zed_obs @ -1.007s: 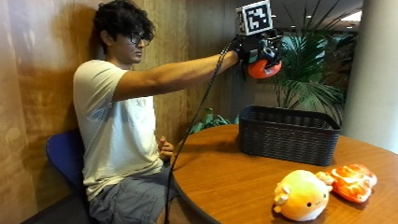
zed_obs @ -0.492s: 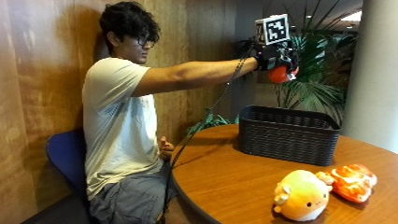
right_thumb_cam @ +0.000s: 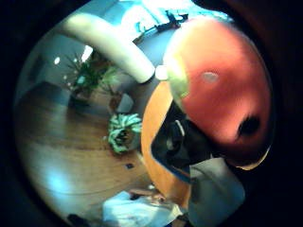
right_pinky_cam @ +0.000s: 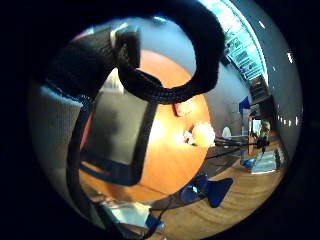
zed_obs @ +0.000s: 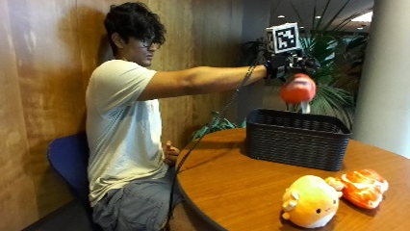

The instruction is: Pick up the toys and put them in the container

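Hand: the gloved right hand is stretched out at arm's length, above the container, with its fingers curled down around the top of a toy. It grasps that toy.
Held toy: a round red-orange plush toy hangs under the hand, in the air over the near rim of the container and not touching it. In the thumb side palm view it fills much of the picture, so it is close to the palm.
Container: a dark woven rectangular basket stands near the far edge of the round wooden table, open at the top to receive the toys.
Waiting toys: a yellow-orange round plush toy and an orange-and-white plush toy lie touching each other near the table's front edge, well apart from the basket.
Judgement: the toy is held high probably so that it can fall straight into the basket; two toys are not yet picked up.
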`<state>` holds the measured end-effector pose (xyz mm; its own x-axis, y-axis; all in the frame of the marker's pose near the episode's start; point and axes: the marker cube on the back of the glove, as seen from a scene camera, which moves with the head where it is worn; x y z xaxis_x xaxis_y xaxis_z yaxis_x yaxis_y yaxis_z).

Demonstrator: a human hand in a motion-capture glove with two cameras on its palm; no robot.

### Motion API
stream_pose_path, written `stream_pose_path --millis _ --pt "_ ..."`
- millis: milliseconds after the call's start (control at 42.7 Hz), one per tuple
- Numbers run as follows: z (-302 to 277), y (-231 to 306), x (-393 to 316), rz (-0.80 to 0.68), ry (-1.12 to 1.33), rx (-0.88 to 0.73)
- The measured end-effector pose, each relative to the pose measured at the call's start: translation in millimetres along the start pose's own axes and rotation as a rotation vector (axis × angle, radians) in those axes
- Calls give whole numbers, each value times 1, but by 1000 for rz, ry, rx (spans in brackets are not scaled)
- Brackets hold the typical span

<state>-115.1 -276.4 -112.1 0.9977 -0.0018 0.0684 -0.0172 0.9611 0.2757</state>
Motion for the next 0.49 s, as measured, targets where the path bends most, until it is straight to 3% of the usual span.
stream_pose_path --millis 70,187,492 --pt "0 -1 3 114 37 -13" --pt "-6 9 4 -25 15 -42" --pt "-14 23 9 -20 -18 -40"
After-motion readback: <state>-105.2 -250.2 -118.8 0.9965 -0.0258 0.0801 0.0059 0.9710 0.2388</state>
